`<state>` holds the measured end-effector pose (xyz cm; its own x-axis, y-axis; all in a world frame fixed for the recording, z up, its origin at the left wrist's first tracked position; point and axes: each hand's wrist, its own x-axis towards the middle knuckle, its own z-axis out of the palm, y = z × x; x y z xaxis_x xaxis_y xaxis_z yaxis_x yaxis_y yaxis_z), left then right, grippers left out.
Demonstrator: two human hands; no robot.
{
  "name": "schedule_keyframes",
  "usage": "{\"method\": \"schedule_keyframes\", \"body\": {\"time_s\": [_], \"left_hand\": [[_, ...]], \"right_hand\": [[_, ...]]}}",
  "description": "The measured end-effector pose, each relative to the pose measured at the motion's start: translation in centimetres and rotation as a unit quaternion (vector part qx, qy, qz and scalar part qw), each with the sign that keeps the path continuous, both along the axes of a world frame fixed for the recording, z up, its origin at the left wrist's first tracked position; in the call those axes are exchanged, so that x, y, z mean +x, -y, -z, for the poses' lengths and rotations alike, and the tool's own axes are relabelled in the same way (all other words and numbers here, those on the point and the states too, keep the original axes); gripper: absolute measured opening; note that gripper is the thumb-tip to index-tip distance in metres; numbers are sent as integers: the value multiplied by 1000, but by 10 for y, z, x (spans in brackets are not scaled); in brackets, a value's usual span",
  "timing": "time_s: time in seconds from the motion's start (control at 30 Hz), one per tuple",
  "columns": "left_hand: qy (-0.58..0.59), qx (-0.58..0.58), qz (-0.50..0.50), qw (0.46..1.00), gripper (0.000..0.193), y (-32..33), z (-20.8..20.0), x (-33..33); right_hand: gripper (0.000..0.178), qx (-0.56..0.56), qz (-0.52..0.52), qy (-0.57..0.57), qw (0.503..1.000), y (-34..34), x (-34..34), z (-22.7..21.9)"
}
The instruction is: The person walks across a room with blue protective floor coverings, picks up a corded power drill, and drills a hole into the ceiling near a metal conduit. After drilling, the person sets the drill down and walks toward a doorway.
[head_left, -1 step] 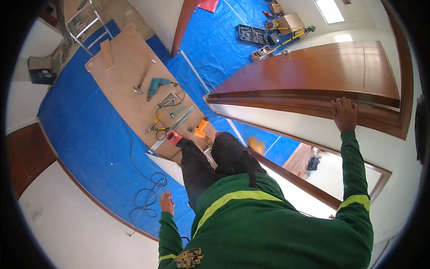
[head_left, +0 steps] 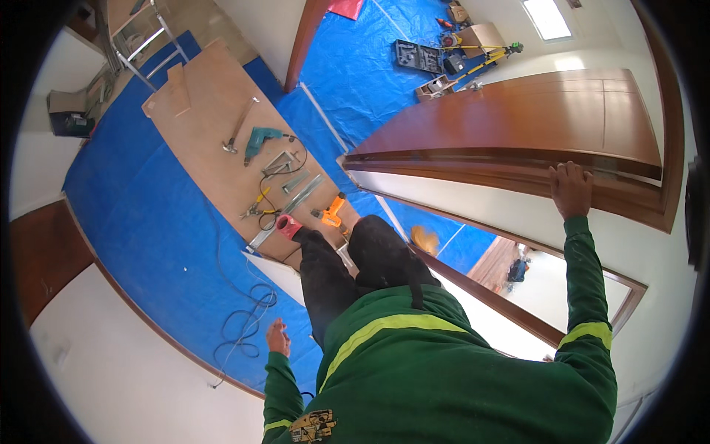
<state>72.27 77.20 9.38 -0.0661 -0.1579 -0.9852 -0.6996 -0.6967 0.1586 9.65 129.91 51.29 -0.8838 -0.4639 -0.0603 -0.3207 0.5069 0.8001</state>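
Observation:
My right hand (head_left: 571, 191) is raised, its fingers hooked over the edge of the brown wooden door frame (head_left: 488, 172). Above that hand, the brown door (head_left: 510, 118) stands ajar inside the frame. My left hand (head_left: 278, 337) hangs low by my side over the blue sheet, holding nothing, its fingers loosely apart. Under my feet is a long brown board (head_left: 203, 96). On it lie a hammer (head_left: 238, 132), a teal corded drill (head_left: 260, 142), an orange drill (head_left: 330, 212), yellow-handled pliers (head_left: 257, 203) and metal channel pieces (head_left: 302, 194).
Blue plastic sheeting (head_left: 133, 214) covers the floor, with a loose dark cable (head_left: 248, 318) on it at left. A metal ladder (head_left: 151, 44) stands at the far left. Beyond the doorway are an open tool case (head_left: 418, 58), a yellow tripod (head_left: 481, 62) and a cardboard box (head_left: 481, 37).

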Motion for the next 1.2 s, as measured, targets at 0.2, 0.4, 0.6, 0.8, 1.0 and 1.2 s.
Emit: {"method": "schedule_keyframes", "body": {"time_s": [0.2,0.4,0.6,0.8,1.0,1.2], "left_hand": [[48,6,-17,999,35,-37,-14,56],[-2,-3,21,1000,34,-29,-14,-7],[-47,-61,-27,997,33,31,-8,-28],[-67,-123,-58,988,37,125,-21,-42],[-149,-160,-27,975,27,284,-54,-110],[-246,-278,81,925,25,523,-119,-235]], "right_hand": [[33,54,3,-9,998,-26,3,8],[36,11,-13,-28,999,-1,-10,2],[37,7,-3,-66,998,-14,-18,11],[38,6,71,-109,992,20,-13,12],[25,-176,32,-133,975,20,-28,39],[26,-383,239,-13,892,117,-5,219]]}}
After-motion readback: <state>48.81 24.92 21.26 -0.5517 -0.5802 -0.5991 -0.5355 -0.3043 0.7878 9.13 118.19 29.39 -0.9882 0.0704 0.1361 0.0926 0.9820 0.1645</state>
